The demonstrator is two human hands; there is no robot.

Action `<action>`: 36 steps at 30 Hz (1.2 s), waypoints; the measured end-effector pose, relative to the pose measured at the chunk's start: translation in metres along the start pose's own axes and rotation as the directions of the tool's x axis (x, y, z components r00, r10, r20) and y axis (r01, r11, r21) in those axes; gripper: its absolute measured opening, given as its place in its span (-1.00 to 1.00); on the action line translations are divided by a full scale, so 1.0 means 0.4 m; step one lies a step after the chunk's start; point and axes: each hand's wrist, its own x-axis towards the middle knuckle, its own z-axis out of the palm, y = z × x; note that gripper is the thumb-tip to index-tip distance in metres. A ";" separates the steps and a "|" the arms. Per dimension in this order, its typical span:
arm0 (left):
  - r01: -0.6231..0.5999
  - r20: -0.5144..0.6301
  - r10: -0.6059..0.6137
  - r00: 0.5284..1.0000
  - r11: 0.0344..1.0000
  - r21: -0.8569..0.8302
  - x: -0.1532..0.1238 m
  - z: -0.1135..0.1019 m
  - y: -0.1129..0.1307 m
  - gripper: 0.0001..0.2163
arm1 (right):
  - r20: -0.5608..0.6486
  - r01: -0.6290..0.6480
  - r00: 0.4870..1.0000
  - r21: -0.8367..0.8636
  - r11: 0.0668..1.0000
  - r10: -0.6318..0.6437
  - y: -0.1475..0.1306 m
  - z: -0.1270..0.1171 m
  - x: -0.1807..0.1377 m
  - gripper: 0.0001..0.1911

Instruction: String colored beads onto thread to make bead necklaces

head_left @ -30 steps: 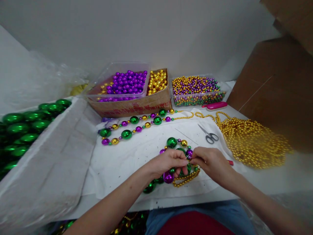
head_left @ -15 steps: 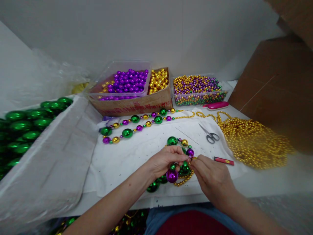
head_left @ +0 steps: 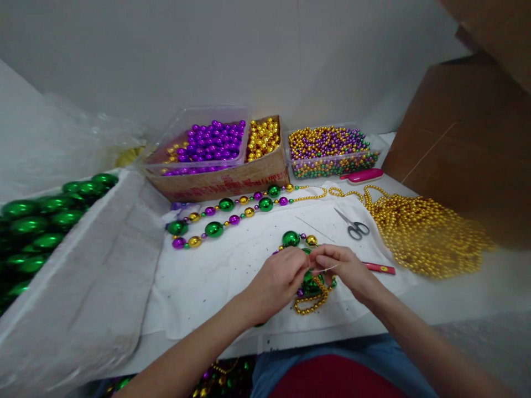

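One mixed-col. bead strand [head_left: 312, 284] lies lower ctr of frame, partly under both hands. Person's R hand [head_left: 343, 268] has its grip pinched on pale thread [head_left: 330, 268]; L hand [head_left: 282, 273] curled, can't tell if grip's clamped. Scissors [head_left: 357, 230] right of ctr; gold bead pile [head_left: 431, 237] mid-right.

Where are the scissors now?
In the head view, the scissors lie right of centre on the white cloth, left of the gold bead strands and beyond the right hand.

Dark red top [head_left: 332, 381], blue clothing [head_left: 384, 354] (forearms [head_left: 207, 338] bare).
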 end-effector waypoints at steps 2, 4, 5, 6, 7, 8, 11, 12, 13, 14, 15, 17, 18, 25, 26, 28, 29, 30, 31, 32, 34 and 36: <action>-0.086 -0.019 0.088 0.996 0.991 0.102 -0.008 0.007 -0.011 -0.87 | 0.051 -0.070 0.997 0.076 0.995 0.066 0.009 0.002 0.013 -0.78; -0.128 -0.049 0.137 0.989 0.980 0.156 -0.016 0.014 -0.021 -0.88 | 0.081 -0.095 0.993 0.104 0.990 0.087 0.012 0.008 0.016 -0.73; -0.136 -0.068 0.149 0.986 0.977 0.166 -0.020 0.017 -0.025 -0.89 | 0.097 -0.111 0.990 0.125 0.986 0.099 0.011 0.011 0.016 -0.70; -0.140 -0.090 0.156 0.984 0.976 0.167 -0.023 0.020 -0.029 -0.90 | 0.109 -0.126 0.988 0.148 0.981 0.110 0.010 0.015 0.016 -0.68; -0.140 -0.112 0.158 0.981 0.977 0.160 -0.025 0.023 -0.030 -0.90 | 0.115 -0.139 0.986 0.171 0.975 0.120 0.008 0.018 0.015 -0.67; -0.135 -0.134 0.155 0.979 0.980 0.148 -0.027 0.025 -0.031 -0.91 | 0.115 -0.149 0.985 0.192 0.970 0.129 0.006 0.022 0.015 -0.68; -0.104 -0.193 0.123 0.973 0.989 0.108 -0.030 0.032 -0.028 -0.92 | 0.084 -0.150 0.987 0.227 0.962 0.134 0.004 0.034 0.016 -0.77; -0.088 -0.212 0.107 0.971 0.992 0.095 -0.030 0.034 -0.025 -0.92 | 0.073 -0.144 0.989 0.231 0.962 0.131 0.005 0.038 0.016 -0.79; -0.073 -0.230 0.089 0.969 0.994 0.079 -0.030 0.036 -0.023 -0.92 | 0.064 -0.138 0.990 0.235 0.962 0.126 0.007 0.041 0.016 -0.79; -0.056 -0.246 0.069 0.967 0.997 0.059 -0.031 0.037 -0.020 -0.92 | 0.057 -0.132 0.991 0.238 0.962 0.122 0.009 0.044 0.016 -0.78; -0.038 -0.260 0.045 0.964 0.999 0.030 -0.032 0.038 -0.017 -0.92 | 0.051 -0.126 0.992 0.242 0.962 0.117 0.010 0.045 0.016 -0.78; 0.007 -0.272 -0.026 0.962 0.997 -0.071 -0.037 0.035 -0.010 -0.91 | 0.042 -0.112 0.994 0.256 0.960 0.105 0.013 0.042 0.013 -0.77; 0.042 -0.271 -0.080 0.959 0.989 -0.142 -0.042 0.033 -0.007 -0.91 | 0.038 -0.104 0.995 0.266 0.958 0.097 0.015 0.036 0.012 -0.78; 0.384 -0.265 -0.583 0.768 0.751 -0.538 -0.138 0.031 -0.005 -0.88 | -0.037 -0.092 0.992 0.452 0.887 0.122 0.061 -0.049 -0.016 -0.84; 0.413 -0.245 -0.642 0.726 0.693 -0.592 -0.153 0.038 -0.004 -0.87 | -0.021 -0.103 0.991 0.486 0.868 0.130 0.067 -0.055 -0.022 -0.84; 0.402 -0.147 -0.732 0.666 0.517 -0.755 -0.173 0.053 0.005 -0.84 | 0.039 -0.131 0.990 0.586 0.800 0.134 0.073 -0.051 -0.033 -0.85; 0.350 -0.084 -0.750 0.656 0.402 -0.846 -0.177 0.059 0.013 -0.82 | 0.064 -0.141 0.989 0.646 0.750 0.131 0.071 -0.043 -0.037 -0.85; 0.271 -0.031 -0.748 0.663 0.278 -0.922 -0.178 0.063 0.023 -0.81 | 0.082 -0.147 0.989 0.704 0.694 0.127 0.065 -0.031 -0.041 -0.87; 0.173 0.002 -0.735 0.679 0.157 -0.972 -0.176 0.064 0.035 -0.81 | 0.092 -0.151 0.988 0.752 0.641 0.124 0.057 -0.017 -0.045 -0.88; 0.073 0.018 -0.718 0.696 0.045 -0.996 -0.172 0.062 0.047 -0.81 | 0.098 -0.151 0.988 0.786 0.599 0.120 0.046 -0.002 -0.048 -0.90; -0.097 0.022 -0.692 0.722 -0.133 -0.986 -0.162 0.055 0.068 -0.79 | 0.122 -0.152 0.988 0.820 0.552 0.090 0.023 0.029 -0.055 -0.91; -0.183 0.038 -0.682 0.730 -0.248 -0.951 -0.157 0.053 0.081 -0.78 | 0.159 -0.151 0.987 0.790 0.594 0.040 0.007 0.050 -0.063 -0.88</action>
